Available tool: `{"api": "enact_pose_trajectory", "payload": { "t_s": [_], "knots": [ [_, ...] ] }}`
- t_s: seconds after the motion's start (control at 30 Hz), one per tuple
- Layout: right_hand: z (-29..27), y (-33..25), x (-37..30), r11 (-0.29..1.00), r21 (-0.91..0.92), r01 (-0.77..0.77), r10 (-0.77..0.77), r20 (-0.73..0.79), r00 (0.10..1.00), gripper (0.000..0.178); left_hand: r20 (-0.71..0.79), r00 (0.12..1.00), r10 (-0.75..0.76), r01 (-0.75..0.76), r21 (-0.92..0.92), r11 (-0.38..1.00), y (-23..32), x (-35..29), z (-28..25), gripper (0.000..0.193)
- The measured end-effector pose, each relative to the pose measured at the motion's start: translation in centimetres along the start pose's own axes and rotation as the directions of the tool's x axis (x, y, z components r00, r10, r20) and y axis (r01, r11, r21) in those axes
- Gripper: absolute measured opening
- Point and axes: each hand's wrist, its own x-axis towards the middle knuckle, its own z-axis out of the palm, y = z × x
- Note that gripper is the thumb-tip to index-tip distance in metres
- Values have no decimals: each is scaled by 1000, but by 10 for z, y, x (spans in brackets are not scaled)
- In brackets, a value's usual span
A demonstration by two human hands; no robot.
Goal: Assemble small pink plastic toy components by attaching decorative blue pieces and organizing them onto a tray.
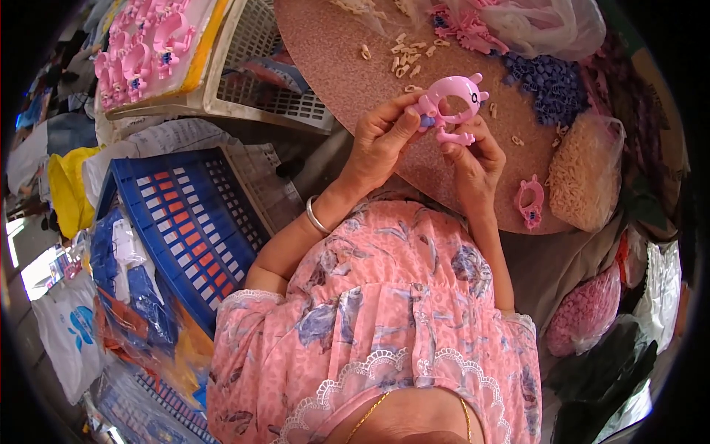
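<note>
Over the near edge of the round reddish table point(333, 55), both hands meet at a pink plastic animal-shaped ring piece point(464, 87) with small ears and an eye. My left hand point(381, 144) pinches its left end, beside a small blue part point(427, 120). My right hand point(479, 159) has thumb and fingers closed at the lower pink arm point(456, 138) of the piece. Whether that arm is joined on is hard to tell. Small beige clips point(404, 58) lie scattered beyond the hands. Another pink ring piece point(529, 201) rests on the table to the right.
Blue parts point(547, 83) form a heap at the far right, near pink parts point(473, 31) and a clear bag point(551, 28). A bag of beige clips point(584, 174) sits at the right edge. Leftward stand a pale crate point(270, 92), a tray of pink pieces point(200, 22) and a blue basket point(137, 185).
</note>
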Motion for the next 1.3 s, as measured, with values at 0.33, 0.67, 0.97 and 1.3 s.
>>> {"api": "enact_pose_trajectory", "payload": {
  "t_s": [0.33, 0.67, 0.97, 1.3],
  "knots": [
    [4, -4, -2, 903, 316, -290, 310, -13, 951, 10, -8, 1000, 7, -6, 46, 999, 5, -2, 2, 40],
    [7, -5, -4, 969, 192, -156, 176, -91, 980, 11, -83, 996, 20, -15, 55, 998, 2, -2, 10, 34],
    [11, -15, -2, 865, 243, -439, 470, -87, 878, 9, 58, 981, 183, -179, 624, 760, 28, -3, 16, 27],
    [-11, -22, 38, 668, -737, -105, 41, -105, 994, 20, -278, 953, 117, -93, 98, 991, 2, -1, -10, 29]
  ]
}}
